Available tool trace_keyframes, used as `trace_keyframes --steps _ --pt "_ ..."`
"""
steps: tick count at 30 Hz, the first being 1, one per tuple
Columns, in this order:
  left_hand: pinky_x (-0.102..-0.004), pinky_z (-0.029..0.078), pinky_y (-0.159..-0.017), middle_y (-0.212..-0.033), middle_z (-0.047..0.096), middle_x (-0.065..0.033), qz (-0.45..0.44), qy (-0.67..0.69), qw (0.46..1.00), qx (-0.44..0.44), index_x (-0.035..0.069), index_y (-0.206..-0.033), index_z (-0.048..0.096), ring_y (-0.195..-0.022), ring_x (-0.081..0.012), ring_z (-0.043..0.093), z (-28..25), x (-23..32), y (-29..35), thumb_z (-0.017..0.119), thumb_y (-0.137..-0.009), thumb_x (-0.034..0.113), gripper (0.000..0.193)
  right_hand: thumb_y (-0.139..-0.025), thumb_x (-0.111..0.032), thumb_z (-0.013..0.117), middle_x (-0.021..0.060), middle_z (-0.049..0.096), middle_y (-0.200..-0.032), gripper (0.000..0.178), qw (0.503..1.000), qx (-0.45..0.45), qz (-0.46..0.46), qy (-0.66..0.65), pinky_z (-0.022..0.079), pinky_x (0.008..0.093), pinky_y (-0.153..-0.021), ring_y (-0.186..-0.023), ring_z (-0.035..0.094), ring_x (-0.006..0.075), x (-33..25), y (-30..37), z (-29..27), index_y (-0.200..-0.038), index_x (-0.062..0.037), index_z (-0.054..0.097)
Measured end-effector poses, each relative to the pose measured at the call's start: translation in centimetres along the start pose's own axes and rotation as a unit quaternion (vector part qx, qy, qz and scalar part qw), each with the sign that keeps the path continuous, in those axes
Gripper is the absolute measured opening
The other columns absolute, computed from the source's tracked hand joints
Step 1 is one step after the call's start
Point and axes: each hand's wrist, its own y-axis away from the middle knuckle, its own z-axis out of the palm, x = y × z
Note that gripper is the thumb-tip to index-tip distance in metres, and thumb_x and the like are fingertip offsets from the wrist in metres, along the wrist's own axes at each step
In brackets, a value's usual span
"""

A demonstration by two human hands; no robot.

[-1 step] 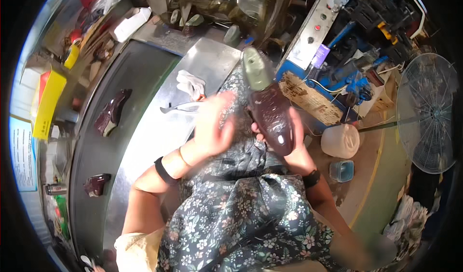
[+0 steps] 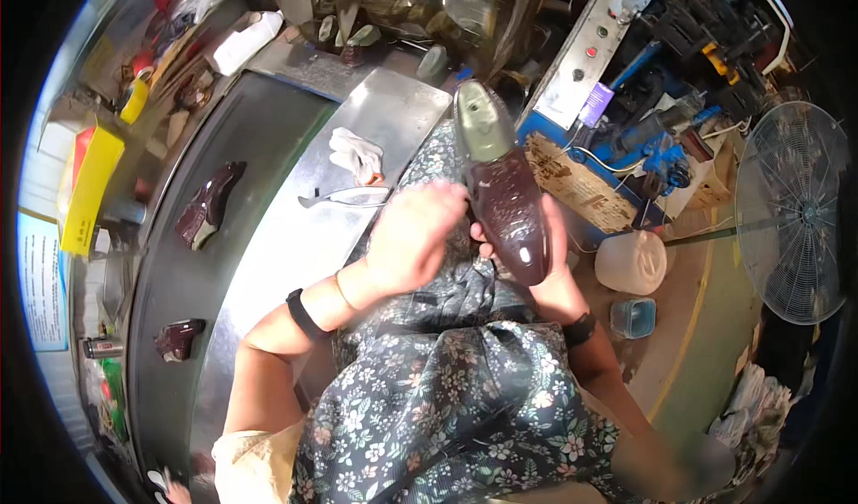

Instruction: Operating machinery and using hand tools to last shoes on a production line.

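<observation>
Shoe: a shiny dark red shoe top (image 2: 511,202) sits in the grip, in front of the belly, its round toe pointing back at the person.
Green foot shape: it (image 2: 483,127) fills the shoe and pokes out at the far end, past the grip, with a small hole near its tip.
Right hand: this hand (image 2: 555,276) holds the toe half from below, pinching it, with fingertips on the left side and the thumb along the right side.
Left hand: it (image 2: 414,240) is up just left of the grip, close to the shoe. Its fingers look curled, but it is blurry, so I cannot tell if they pinch anything.
Apron: a dark flowery apron (image 2: 447,388) is under the grip and nearer the body.
Pliers: they (image 2: 344,197) lie left of the grip, past the left hand, on a shiny metal table (image 2: 259,267).
White glove: it (image 2: 356,155) is crumpled on the table, just beyond the pliers.
Black belt: farther left of the grip, this long belt (image 2: 165,276) carries two more dark red shoe pieces (image 2: 211,205), well apart.
Jug: a pale jug (image 2: 631,261) stands on the floor, right of the grip.
Blue tub: it (image 2: 633,317) is just beside the jug, on the nearer side.
Fan: a big round fan (image 2: 795,214) is farthest right of the grip.
</observation>
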Motion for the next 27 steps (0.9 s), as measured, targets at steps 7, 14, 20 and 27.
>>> trace_keyframes --steps 7,14,20,27 --pt "-0.0494 0.006 -0.118 -0.150 0.042 0.0058 0.207 -0.271 0.938 -0.067 0.025 -0.142 0.046 -0.141 -0.0185 0.032 1.8 -0.8 -1.9 0.050 -0.092 0.033 0.051 -0.097 -0.046 0.045 0.0207 0.058 -0.125 0.062 0.998 0.065 -0.012 -0.015 0.056 0.0619 -0.078 -0.099 0.065 0.0381 0.1 0.8 0.5 -0.139 -0.0002 0.041" --pt "-0.0466 0.024 -0.112 -0.147 0.045 0.0035 0.273 -0.206 0.939 0.021 0.021 -0.139 0.050 -0.136 -0.0168 0.041 2.7 -0.7 -6.5 0.051 -0.086 0.026 0.053 -0.099 -0.044 0.043 0.0167 0.061 -0.121 0.057 0.994 0.070 -0.080 -0.010 0.059 0.0536 -0.069 -0.094 0.067 0.0341 -1.2 0.9 2.5 -0.138 -0.0026 0.043" --pt "-0.0527 0.027 -0.113 -0.145 0.045 -0.0130 0.078 -0.012 0.991 -0.112 0.009 -0.136 0.050 -0.137 -0.0367 0.037 3.8 -0.9 -4.7 0.069 -0.081 0.011 0.059 -0.089 -0.020 0.058 0.0144 0.056 -0.129 0.071 0.783 0.295 -0.218 0.503 0.057 0.0354 -0.075 -0.092 0.064 0.0210 -14.8 6.8 6.5 -0.152 -0.0101 0.027" --pt "-0.0476 0.036 -0.107 -0.128 0.059 -0.0167 -0.117 0.006 0.984 -0.137 0.004 -0.123 0.059 -0.126 -0.0380 0.049 3.8 -3.2 7.8 0.067 -0.081 0.017 0.045 -0.075 -0.035 0.073 0.0227 0.041 -0.145 0.073 0.178 0.512 -0.320 0.778 0.040 0.0361 -0.103 -0.126 0.050 0.0325 -35.0 11.0 8.0 -0.142 -0.0167 0.049"
